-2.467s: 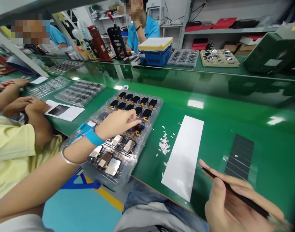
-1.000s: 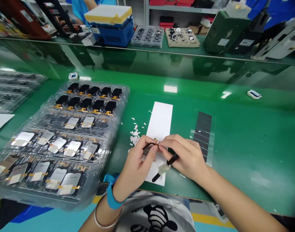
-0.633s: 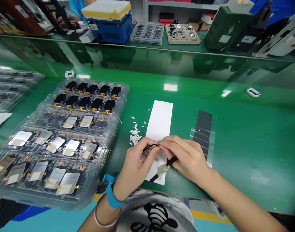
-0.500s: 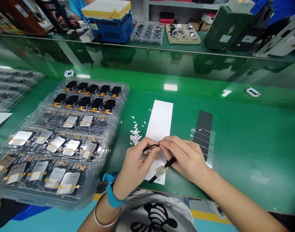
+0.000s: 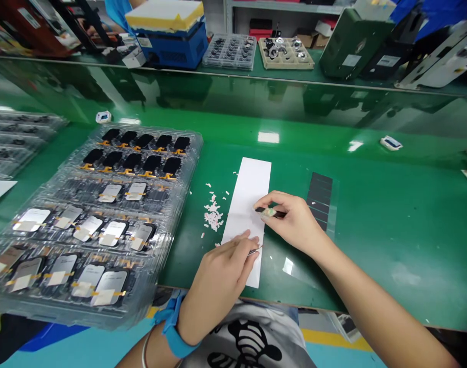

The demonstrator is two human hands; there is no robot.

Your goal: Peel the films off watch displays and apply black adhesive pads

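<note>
My left hand [image 5: 222, 271] pinches a small dark part [image 5: 253, 251] between thumb and fingers, low over the near end of a white paper strip [image 5: 252, 179]. My right hand [image 5: 293, 222] is farther back at the strip's right edge and grips a thin black tool [image 5: 270, 211] with a pale wrap on its shaft. The two hands are apart. A sheet of black rectangular pieces [image 5: 320, 191] lies just right of my right hand.
A stack of clear plastic trays [image 5: 172, 220] with several small screen parts fills the left of the green bench. A pile of small white bits [image 5: 212, 214] lies left of the strip. More trays, a blue box [image 5: 168, 41] and green equipment [image 5: 348, 43] stand at the back.
My left hand took a part from the tray and brought it to the strip, where both hands met. Now they have separated: left hand nearer, right hand with the tool farther back.
</note>
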